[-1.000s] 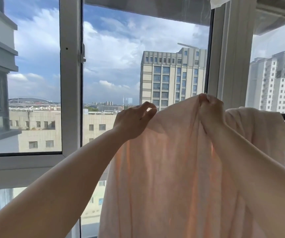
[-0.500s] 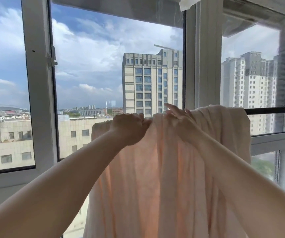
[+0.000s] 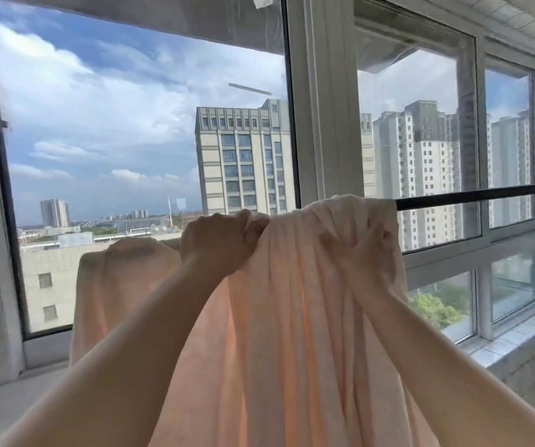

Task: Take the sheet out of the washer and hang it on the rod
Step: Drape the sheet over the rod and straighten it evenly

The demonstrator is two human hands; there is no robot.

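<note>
A: How does the pale peach, thin cotton sheet [image 3: 291, 317] look?

B: It is draped over the thin black metal rod [image 3: 485, 196] in front of the white-framed window [image 3: 320, 124], bunched into folds at the top and falling in long creases, with daylight glowing orange through it. A second lobe of it sags lower at the left.

A: And the hands?

B: The left hand [image 3: 224, 243] has its fingers curled tight round a gathered fold at the top edge. The right hand [image 3: 369, 250] grips the cloth just beside the rod, fingers clamped on it and partly buried in the fabric.

A: What differs from half a second ago?

B: The hands were nearly touching then; now they are apart, the sheet pulled wider between them. More bare rod shows at the right, since the view has swung that way.
</note>
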